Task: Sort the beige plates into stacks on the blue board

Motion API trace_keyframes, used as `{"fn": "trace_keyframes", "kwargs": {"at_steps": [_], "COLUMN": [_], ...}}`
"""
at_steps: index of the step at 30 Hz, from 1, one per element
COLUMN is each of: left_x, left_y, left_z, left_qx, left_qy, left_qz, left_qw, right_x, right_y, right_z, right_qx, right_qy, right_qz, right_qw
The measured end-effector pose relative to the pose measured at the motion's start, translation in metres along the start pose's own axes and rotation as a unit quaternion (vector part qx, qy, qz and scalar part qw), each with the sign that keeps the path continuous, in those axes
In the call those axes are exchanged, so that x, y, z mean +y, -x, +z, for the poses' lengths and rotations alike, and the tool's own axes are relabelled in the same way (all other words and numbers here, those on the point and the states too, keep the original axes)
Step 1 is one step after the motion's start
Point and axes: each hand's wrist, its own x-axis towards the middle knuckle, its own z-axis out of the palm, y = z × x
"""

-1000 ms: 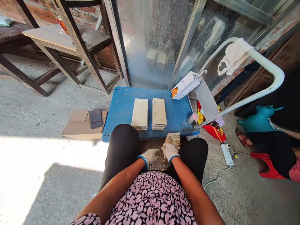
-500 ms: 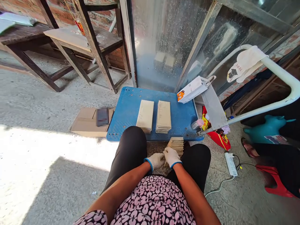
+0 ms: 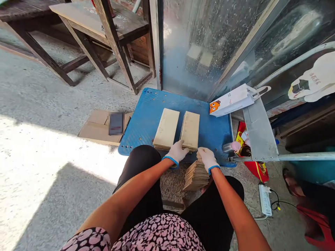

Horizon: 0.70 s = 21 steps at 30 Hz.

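Observation:
Two low stacks of thin pale wooden sheets lie side by side on a blue platform cart (image 3: 146, 115): a left stack (image 3: 166, 128) and a right stack (image 3: 190, 130). My gloved left hand (image 3: 177, 152) rests with fingers stretched on the near end of the right stack. My gloved right hand (image 3: 207, 158) lies on top of a third, slanted pile of sheets (image 3: 196, 174) that stands on the floor between my knees. Its fingers are curled over the pile's far edge.
A white paper bag (image 3: 231, 101) lies at the cart's back right by the grey metal handle bracket (image 3: 259, 130). Flattened cardboard (image 3: 99, 130) lies left of the cart. A power strip (image 3: 265, 199), a red bag (image 3: 255, 167), wooden benches (image 3: 104, 24) and a glass panel (image 3: 199, 45) surround it.
Both hands moved forward from my lap toward the cart. The left hand left the floor pile and now rests on the right stack. The view tilted down and closer.

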Motion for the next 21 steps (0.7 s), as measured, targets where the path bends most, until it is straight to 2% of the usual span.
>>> {"fn": "trace_keyframes", "kwargs": {"at_steps": [3, 5, 11, 14, 21], "left_x": [0.007, 0.011, 0.017, 0.017, 0.013], "left_y": [-0.025, -0.04, -0.068, -0.076, -0.094], "left_z": [-0.015, -0.016, 0.003, 0.01, 0.009], "left_qx": [-0.001, -0.014, -0.011, -0.012, 0.013], "left_qy": [-0.006, -0.005, 0.003, 0.003, -0.017], "left_qz": [-0.02, -0.054, -0.118, -0.164, -0.151], "left_qw": [1.0, 0.998, 0.993, 0.986, 0.988], "right_x": [-0.01, -0.011, -0.004, -0.006, -0.015], "right_y": [-0.023, -0.037, -0.058, -0.061, -0.077], "right_z": [-0.006, -0.008, -0.007, -0.005, 0.007], "right_qx": [-0.022, -0.03, 0.014, 0.025, -0.004], "right_qy": [-0.067, -0.102, -0.212, -0.225, -0.247], "right_qz": [0.01, 0.021, 0.068, 0.063, 0.045], "right_qw": [0.997, 0.994, 0.975, 0.972, 0.968]}}
